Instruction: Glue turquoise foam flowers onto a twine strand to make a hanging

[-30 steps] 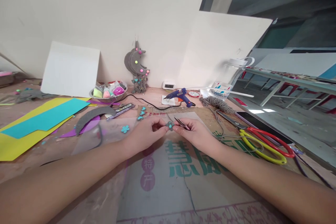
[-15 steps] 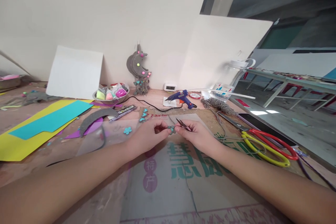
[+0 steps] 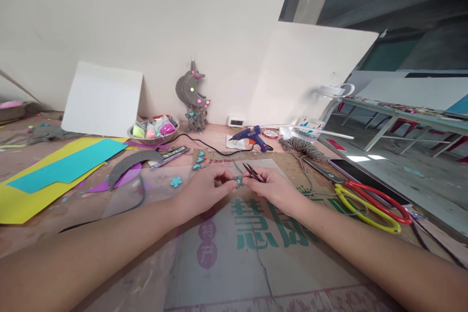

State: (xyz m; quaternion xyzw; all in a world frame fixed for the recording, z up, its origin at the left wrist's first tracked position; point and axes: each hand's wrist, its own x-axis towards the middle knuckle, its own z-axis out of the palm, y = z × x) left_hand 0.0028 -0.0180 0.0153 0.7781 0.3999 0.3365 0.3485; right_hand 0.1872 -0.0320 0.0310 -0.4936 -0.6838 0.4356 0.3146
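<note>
My left hand (image 3: pixel 210 186) is closed, thumb and finger pinching the left side of a small teal flower piece edged with grey yarn (image 3: pixel 239 182). At its right side, the fingertips of my right hand (image 3: pixel 272 186) press against the same piece. Held within my right hand is a slim dark tool with two parted points (image 3: pixel 251 171), which could be tweezers or small snips. A loose teal flower (image 3: pixel 176 182) lies left of my left hand. Further back are several teal butterfly-like pieces (image 3: pixel 199 160). Beneath both hands is a printed cardboard sheet (image 3: pixel 223 282).
A blue glue gun (image 3: pixel 252 136) lies behind my hands, near a small white clock (image 3: pixel 236 121). Large red-and-yellow-handled scissors (image 3: pixel 376 204) and a phone (image 3: pixel 369 180) are at right, with grey yarn (image 3: pixel 303 148). A grey felt moon ornament (image 3: pixel 190 90) hangs on the wall.
The dark tool's points have tilted slightly more upright in my right hand. Both hands stay at the flower piece, and the whole view has shifted a little.
</note>
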